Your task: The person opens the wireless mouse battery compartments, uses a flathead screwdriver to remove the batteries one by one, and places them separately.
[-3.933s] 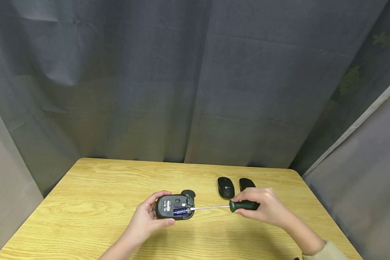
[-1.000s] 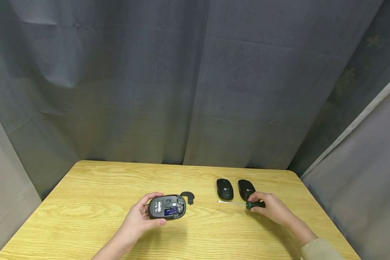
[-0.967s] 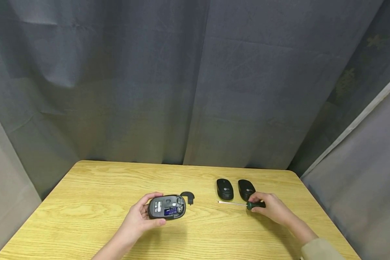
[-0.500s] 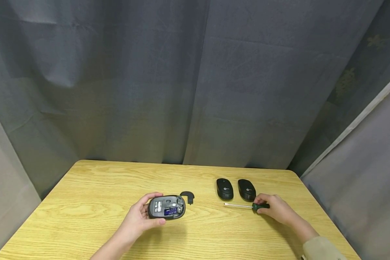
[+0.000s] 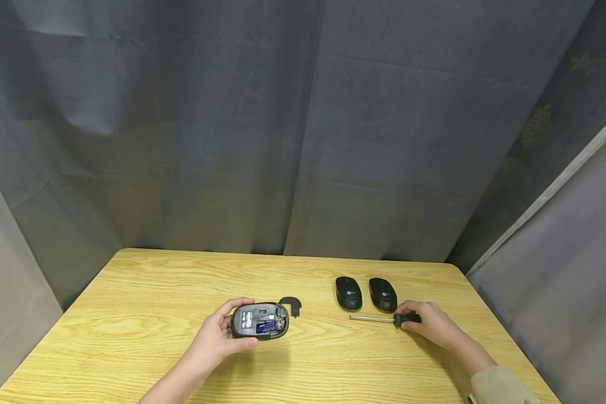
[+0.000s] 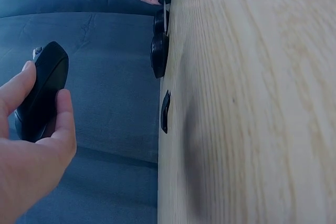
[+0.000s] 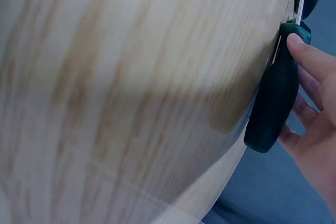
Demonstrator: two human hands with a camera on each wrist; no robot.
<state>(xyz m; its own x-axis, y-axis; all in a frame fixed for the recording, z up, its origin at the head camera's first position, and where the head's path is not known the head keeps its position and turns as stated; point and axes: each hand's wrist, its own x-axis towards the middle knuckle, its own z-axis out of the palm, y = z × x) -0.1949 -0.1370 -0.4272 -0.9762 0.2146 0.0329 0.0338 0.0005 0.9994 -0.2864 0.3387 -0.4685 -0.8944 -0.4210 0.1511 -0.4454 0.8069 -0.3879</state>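
Observation:
My left hand (image 5: 217, 336) grips a black computer mouse (image 5: 247, 318) by its sides, underside up, over the table. Its battery bay is uncovered, with a blue battery (image 5: 266, 326) inside. In the left wrist view the same mouse (image 6: 44, 90) shows between thumb and fingers. Farther right, my right hand (image 5: 431, 324) pinches the dark green handle of a screwdriver (image 5: 371, 318), whose shaft points left, low over the tabletop. The right wrist view shows the screwdriver handle (image 7: 275, 90) with the thumb on its collar end. Beyond the held mouse lies a black curved battery cover (image 5: 294, 304).
Two more black mice, a left one (image 5: 348, 293) and a right one (image 5: 382, 294), sit just behind the screwdriver. The wooden table (image 5: 171, 292) ends at a grey curtain (image 5: 222, 140), and a pale panel (image 5: 575, 252) stands along the right side.
The screwdriver tip has left the battery bay; my right hand has carried the tool right and down to the table. The left hand has shifted slightly left with the mouse.

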